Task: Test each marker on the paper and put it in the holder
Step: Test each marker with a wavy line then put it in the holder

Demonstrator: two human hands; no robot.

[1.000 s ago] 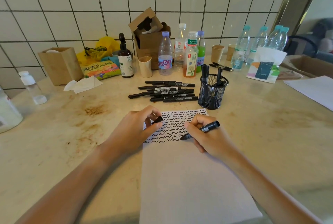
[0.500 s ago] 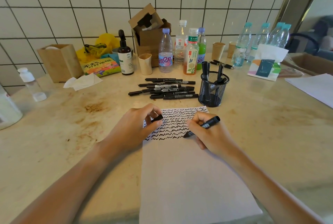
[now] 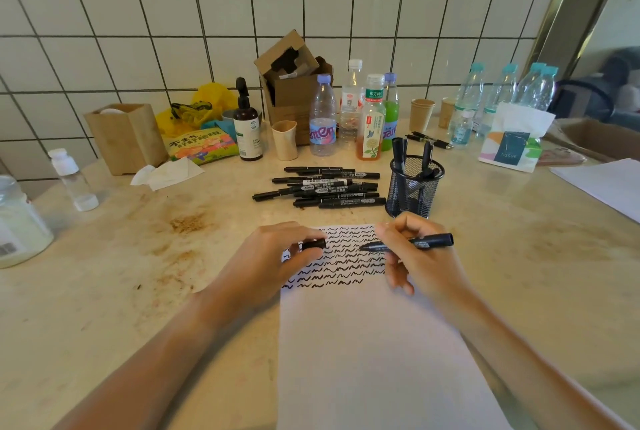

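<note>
A white sheet of paper [image 3: 367, 353] lies in front of me, its top part filled with rows of black squiggles. My right hand [image 3: 420, 258] grips an uncapped black marker [image 3: 429, 241], held level above the squiggles with its tip pointing left. My left hand [image 3: 273, 258] pinches the marker's black cap [image 3: 313, 244] over the paper's top left corner. The cap's open end faces the marker tip, a short gap apart. A black mesh holder [image 3: 414, 192] with a few markers in it stands just beyond the paper. Several capped markers [image 3: 327, 189] lie piled to its left.
Bottles [image 3: 370, 118], paper cups [image 3: 284, 139], a cardboard box [image 3: 292, 83] and a dark pump bottle [image 3: 246, 125] line the tiled wall. A tissue pack [image 3: 512, 142] sits at the right, a wooden box [image 3: 126, 137] and clear bottles [image 3: 72, 178] at the left. More paper [image 3: 609, 184] lies far right.
My right hand lifted the marker tip off the paper and turned it level toward the cap. The left hand still holds the cap. A new squiggle ends the bottom row.
</note>
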